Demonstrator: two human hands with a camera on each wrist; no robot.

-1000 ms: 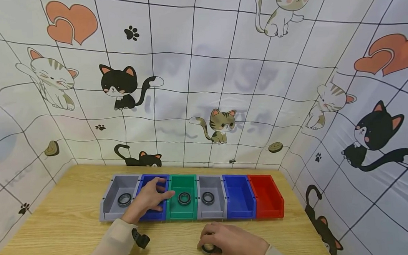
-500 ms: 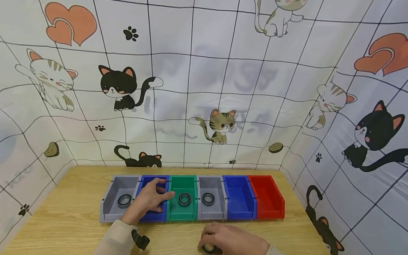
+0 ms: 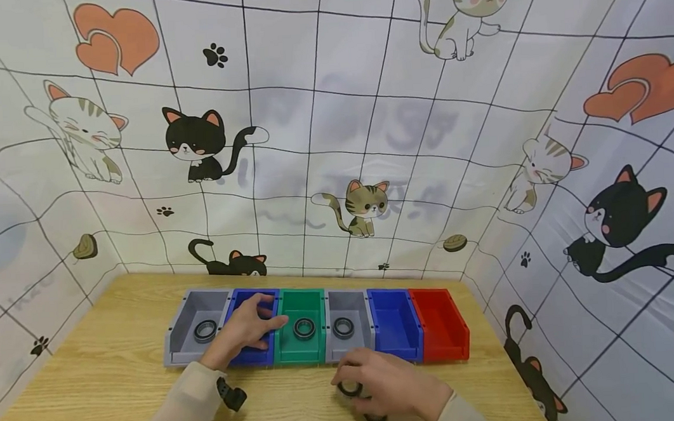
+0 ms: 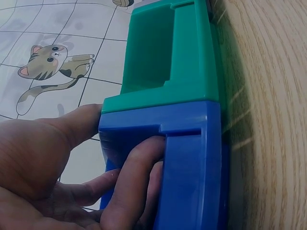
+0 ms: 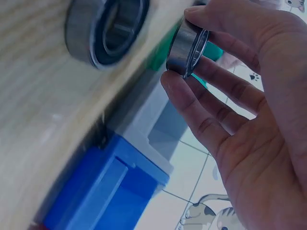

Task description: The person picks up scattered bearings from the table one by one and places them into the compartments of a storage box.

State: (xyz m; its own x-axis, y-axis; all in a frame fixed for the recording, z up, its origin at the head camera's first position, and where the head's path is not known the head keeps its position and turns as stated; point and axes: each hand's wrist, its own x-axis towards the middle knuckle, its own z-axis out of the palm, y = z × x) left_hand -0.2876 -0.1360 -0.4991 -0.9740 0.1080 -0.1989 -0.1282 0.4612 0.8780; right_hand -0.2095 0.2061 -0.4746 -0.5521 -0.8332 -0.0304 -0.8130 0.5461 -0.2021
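Note:
My right hand [image 3: 388, 382] pinches a ball bearing [image 5: 182, 50] between thumb and fingertips, close over the table. A second bearing [image 5: 79, 31] sits on the wood below that hand; in the head view the hand partly covers it. My left hand [image 3: 246, 326] reaches into the left blue bin [image 4: 192, 179], fingers bent inside it and thumb spread toward the green bin [image 3: 301, 299]. Much of that blue bin's inside is hidden by the hand. One bearing [image 3: 305, 337] lies in the green bin, another [image 3: 344, 335] in the grey bin [image 3: 351, 351] beside it.
The bins stand in one joined row on the wooden table [image 3: 121, 349]. At the left end a grey bin [image 3: 207, 300] holds a bearing [image 3: 206, 340]. To the right are another blue bin [image 3: 395, 315] and a red bin [image 3: 441, 319]. A cat-print cloth [image 3: 287, 137] hangs behind.
My right hand has moved slightly up and forward from the table with a bearing, uncovering part of another bearing beneath. My left hand keeps its place at the blue bin.

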